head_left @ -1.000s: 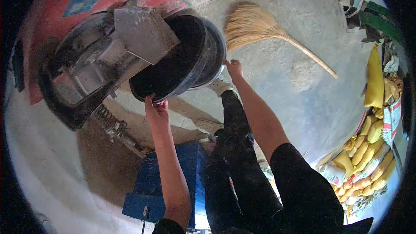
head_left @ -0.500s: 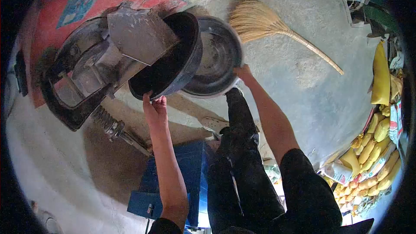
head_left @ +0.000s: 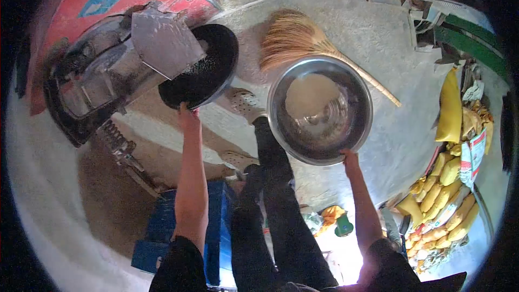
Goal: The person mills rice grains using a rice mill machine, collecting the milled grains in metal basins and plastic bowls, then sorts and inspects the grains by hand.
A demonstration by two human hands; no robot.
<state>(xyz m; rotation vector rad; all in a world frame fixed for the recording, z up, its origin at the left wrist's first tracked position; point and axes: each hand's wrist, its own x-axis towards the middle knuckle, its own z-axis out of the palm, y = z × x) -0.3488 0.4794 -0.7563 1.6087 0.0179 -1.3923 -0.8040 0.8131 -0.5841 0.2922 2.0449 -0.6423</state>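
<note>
Your left hand (head_left: 188,112) grips the rim of the black basin (head_left: 208,70) under the metal chute (head_left: 165,43); your right hand (head_left: 350,160) holds the metal bowl (head_left: 319,109), powder inside, beside the broom (head_left: 294,38).

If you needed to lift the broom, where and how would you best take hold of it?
I would grip the broom handle near its free end, from the right: there it is slim and extends beyond the metal basin in the right hand, opposite the flared bristles.
</note>
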